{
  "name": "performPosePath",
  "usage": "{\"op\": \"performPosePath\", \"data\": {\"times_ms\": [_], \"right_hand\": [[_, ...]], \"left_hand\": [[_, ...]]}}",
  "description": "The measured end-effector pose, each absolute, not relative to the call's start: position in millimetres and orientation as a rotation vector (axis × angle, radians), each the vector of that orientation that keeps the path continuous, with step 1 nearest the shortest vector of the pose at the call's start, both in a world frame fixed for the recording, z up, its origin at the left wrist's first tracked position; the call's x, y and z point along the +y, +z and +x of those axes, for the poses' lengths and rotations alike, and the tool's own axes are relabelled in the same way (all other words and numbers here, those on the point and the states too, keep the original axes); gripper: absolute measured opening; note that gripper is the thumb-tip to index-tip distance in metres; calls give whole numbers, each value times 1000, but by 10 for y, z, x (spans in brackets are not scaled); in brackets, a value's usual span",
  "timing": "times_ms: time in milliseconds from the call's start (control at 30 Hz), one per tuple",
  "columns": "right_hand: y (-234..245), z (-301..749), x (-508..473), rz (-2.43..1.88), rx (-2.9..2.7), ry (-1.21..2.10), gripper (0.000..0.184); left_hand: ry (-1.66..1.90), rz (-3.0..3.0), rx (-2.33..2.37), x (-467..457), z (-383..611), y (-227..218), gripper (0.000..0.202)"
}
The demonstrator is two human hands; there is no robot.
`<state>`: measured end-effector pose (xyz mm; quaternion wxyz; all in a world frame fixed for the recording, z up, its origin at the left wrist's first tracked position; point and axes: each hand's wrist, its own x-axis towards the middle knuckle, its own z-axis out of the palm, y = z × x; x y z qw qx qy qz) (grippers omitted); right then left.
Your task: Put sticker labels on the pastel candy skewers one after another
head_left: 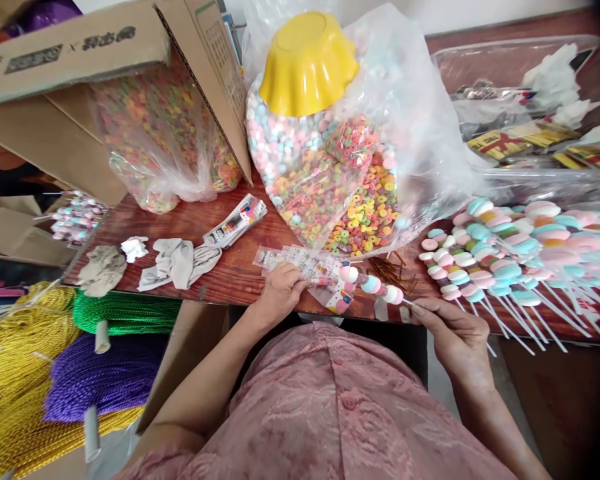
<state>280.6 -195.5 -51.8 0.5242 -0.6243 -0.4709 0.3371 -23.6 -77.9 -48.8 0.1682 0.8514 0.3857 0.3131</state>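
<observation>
Between the thumb and fingers of my right hand (453,330) is the white stick of a marshmallow skewer (373,285), its pink, white and blue sweets pointing left. My left hand (283,292) is closed in a pinch at the end of a clear printed plastic bag (337,299). The skewer's far end lies over or inside this bag; I cannot tell which. More flat printed bags (295,259) lie fanned out just beyond my left fingers. To the right of my right hand is a pile of finished-looking marshmallow skewers (505,250), their sticks toward me.
A large bag of marshmallows and gummy rings (365,213) stands ahead, with a yellow bowl (307,63) upside down on it. At left are a cardboard box (80,47), a stack of labels (236,221) and grey gloves (180,261). Brown twist ties (387,272) lie near the skewer.
</observation>
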Motion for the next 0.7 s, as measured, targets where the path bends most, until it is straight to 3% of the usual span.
{"op": "performPosePath", "data": {"times_ms": [400, 700], "right_hand": [[-459, 2823, -1923, -1484, -1340, 742, 9], [-491, 2815, -1854, -1452, -1550, 625, 10]], "left_hand": [[1019, 2161, 945, -733, -279, -557, 10], [990, 2177, 919, -735, -272, -549, 17]]}}
